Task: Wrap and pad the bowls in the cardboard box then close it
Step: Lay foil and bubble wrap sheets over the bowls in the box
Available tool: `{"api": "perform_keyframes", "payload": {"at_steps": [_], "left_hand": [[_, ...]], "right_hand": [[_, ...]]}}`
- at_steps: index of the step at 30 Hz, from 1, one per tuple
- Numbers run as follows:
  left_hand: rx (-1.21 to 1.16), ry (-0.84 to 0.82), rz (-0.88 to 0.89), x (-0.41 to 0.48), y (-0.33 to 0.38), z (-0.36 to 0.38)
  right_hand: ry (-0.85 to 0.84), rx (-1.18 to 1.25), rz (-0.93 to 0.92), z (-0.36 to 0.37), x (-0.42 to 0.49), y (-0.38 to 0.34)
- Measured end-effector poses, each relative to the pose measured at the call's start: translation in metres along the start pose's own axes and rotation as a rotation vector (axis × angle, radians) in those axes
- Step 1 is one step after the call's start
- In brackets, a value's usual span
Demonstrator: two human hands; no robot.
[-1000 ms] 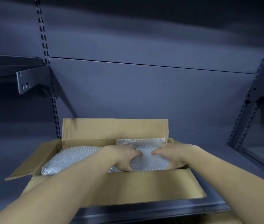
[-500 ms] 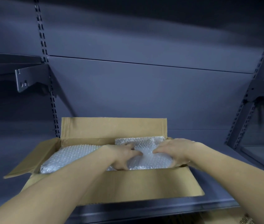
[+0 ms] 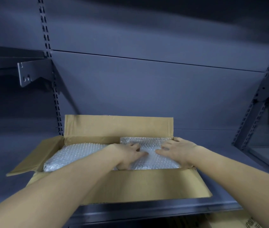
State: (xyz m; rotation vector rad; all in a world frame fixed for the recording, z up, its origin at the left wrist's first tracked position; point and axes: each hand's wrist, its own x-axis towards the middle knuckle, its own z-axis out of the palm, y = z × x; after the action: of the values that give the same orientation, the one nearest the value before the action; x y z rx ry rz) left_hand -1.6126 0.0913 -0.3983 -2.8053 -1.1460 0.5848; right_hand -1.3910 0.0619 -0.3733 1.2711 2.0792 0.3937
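Observation:
An open cardboard box (image 3: 140,185) sits on a dark metal shelf, its flaps spread outward. Inside lie two bubble-wrapped bundles: one at the left (image 3: 74,153) and one at the right (image 3: 153,155). No bowl shows through the wrap. My left hand (image 3: 128,155) rests flat on the left side of the right bundle, fingers spread. On that bundle's right side, by the box wall, my right hand (image 3: 176,149) presses down flat. Neither hand grips anything.
The back panel of the grey shelving stands right behind the box. A shelf bracket (image 3: 30,74) juts out at upper left. A slotted upright (image 3: 53,89) runs down behind the box's left corner. Another cardboard box (image 3: 239,222) shows below the shelf edge (image 3: 147,214) at lower right.
Both hands have opened from a curled hold on the right bundle to lying flat on it. My right hand slid outward to the box's right wall.

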Motion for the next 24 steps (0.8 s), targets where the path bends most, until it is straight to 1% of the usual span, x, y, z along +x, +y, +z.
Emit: {"api": "perform_keyframes", "payload": {"at_steps": [3,5,7,10,11,13,15,17,18,20,22,24], "left_hand": [[0.046,0.042,0.007,-0.001,0.004,-0.001],[0.028,0.052,0.016,0.0,0.002,-0.001],[-0.074,0.022,0.012,-0.001,-0.002,-0.002],[-0.328,-0.032,-0.039,-0.007,-0.007,-0.013],[-0.392,-0.011,-0.059,-0.008,-0.007,-0.016],[-0.415,0.133,-0.085,-0.007,-0.002,-0.02],[-0.287,0.325,-0.13,-0.002,0.006,-0.016],[-0.216,0.414,-0.166,0.005,0.018,-0.006],[-0.221,0.43,-0.185,0.01,0.022,0.0],[-0.276,0.427,-0.225,0.018,0.027,0.008],[-0.307,0.412,-0.241,0.024,0.025,0.014],[-0.281,0.367,-0.247,0.027,0.023,0.017]], "right_hand": [[0.008,-0.02,0.012,0.002,0.003,-0.005],[-0.007,0.001,0.001,0.0,0.001,-0.003],[-0.054,0.083,-0.009,-0.005,-0.005,0.006],[-0.125,0.363,0.032,-0.012,-0.012,0.025],[-0.101,0.444,0.052,-0.014,-0.013,0.029],[0.052,0.526,0.093,-0.015,-0.01,0.026],[0.28,0.559,0.169,-0.012,-0.001,0.012],[0.429,0.625,0.247,-0.006,0.009,-0.007],[0.457,0.643,0.273,-0.002,0.014,-0.016],[0.461,0.666,0.299,0.005,0.025,-0.027],[0.433,0.696,0.304,0.012,0.032,-0.032],[0.392,0.69,0.304,0.015,0.034,-0.033]]}}
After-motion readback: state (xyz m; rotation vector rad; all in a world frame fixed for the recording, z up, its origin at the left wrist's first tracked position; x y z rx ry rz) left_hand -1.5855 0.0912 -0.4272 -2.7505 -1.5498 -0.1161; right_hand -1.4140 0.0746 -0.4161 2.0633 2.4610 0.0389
